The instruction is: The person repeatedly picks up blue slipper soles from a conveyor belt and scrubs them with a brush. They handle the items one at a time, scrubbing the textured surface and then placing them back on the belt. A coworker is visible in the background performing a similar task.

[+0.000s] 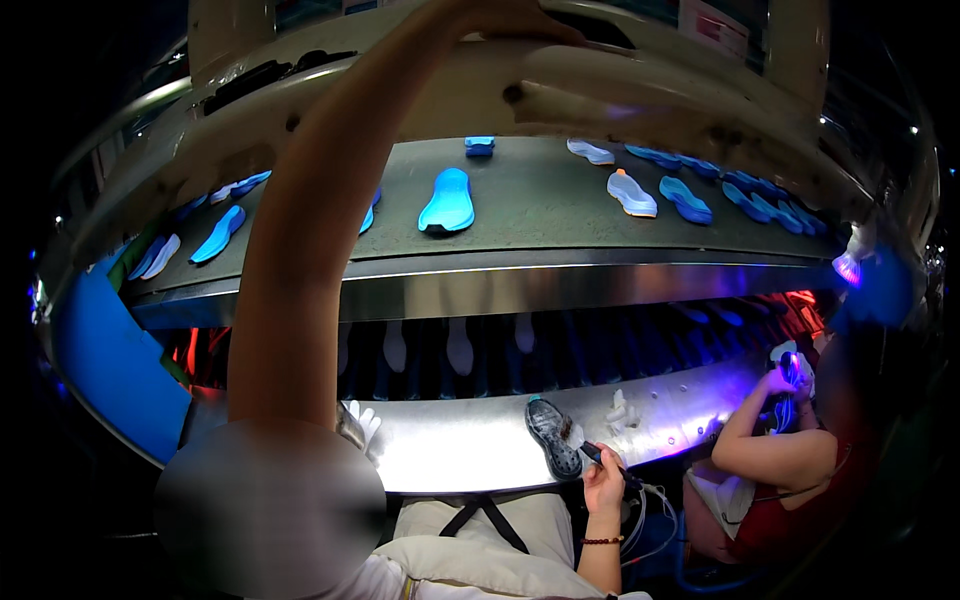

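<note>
My left arm reaches up across the view. My left hand (520, 22) rests at the top of the cream machine hood (640, 95); its fingers, partly seen, lie stretched along the surface and hold nothing I can see. Lower down, my right hand (602, 482) grips a black-handled brush (592, 453) with pale bristles. The bristles touch or nearly touch a dark clog-like shoe (547, 425) with round holes, lying on the shiny metal bench (450, 450). Thin pale tubes (650, 500) hang beside my right hand. A blurred round patch hides the lower end of my left arm.
Several blue soles (447, 203) and white soles (632, 194) lie on a dark green belt (545, 200). Beneath it, a lower rack holds pale soles (459, 347). White gloved fingers (368, 422) show beside my left arm. A co-worker (790, 450) in red sits at right, hands raised.
</note>
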`<state>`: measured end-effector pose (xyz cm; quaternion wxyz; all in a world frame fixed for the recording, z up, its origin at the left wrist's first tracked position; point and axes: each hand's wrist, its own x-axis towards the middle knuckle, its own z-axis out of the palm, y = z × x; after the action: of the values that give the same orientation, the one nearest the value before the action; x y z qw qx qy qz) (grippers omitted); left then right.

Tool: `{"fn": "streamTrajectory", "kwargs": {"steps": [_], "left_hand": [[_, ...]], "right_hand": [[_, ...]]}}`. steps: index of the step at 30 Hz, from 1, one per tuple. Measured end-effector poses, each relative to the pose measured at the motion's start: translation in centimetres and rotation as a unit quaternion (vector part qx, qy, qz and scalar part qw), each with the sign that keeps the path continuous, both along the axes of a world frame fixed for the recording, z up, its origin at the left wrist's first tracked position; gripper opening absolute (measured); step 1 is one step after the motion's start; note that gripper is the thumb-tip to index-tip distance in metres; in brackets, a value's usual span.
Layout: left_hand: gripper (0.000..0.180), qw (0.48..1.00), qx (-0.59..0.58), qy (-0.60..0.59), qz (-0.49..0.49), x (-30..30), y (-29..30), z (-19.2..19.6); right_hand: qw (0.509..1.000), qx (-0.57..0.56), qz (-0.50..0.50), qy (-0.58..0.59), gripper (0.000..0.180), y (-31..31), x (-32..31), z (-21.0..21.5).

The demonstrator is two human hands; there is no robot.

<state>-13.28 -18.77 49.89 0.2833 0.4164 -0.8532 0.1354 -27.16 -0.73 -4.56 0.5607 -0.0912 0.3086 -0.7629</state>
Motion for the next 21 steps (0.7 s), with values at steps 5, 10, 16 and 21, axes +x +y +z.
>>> {"fn": "streamTrajectory", "kwargs": {"steps": [5, 10, 16, 21], "left_hand": [[0.072, 0.979, -0.194, 0.009, -0.066, 0.3, -1.9, -0.3], [0.069, 0.968, -0.242, -0.024, -0.07, -0.5, -1.6, -0.8], [0.069, 0.966, -0.249, -0.046, -0.056, -0.7, -1.2, -1.0], [0.065, 0.957, -0.267, -0.049, -0.106, 0.2, -2.8, -0.2]], "right_hand": [[1.0, 0.009, 0.013, -0.008, 0.016, -0.5, 0.4, -0.3], [1.0, 0.014, 0.01, -0.015, 0.015, -0.9, 0.3, -0.3], [1.0, 0.004, 0.006, -0.03, 0.016, -1.1, 0.1, -0.1], [1.0, 0.022, 0.004, -0.001, 0.015, -1.0, -0.2, -0.3]]}}
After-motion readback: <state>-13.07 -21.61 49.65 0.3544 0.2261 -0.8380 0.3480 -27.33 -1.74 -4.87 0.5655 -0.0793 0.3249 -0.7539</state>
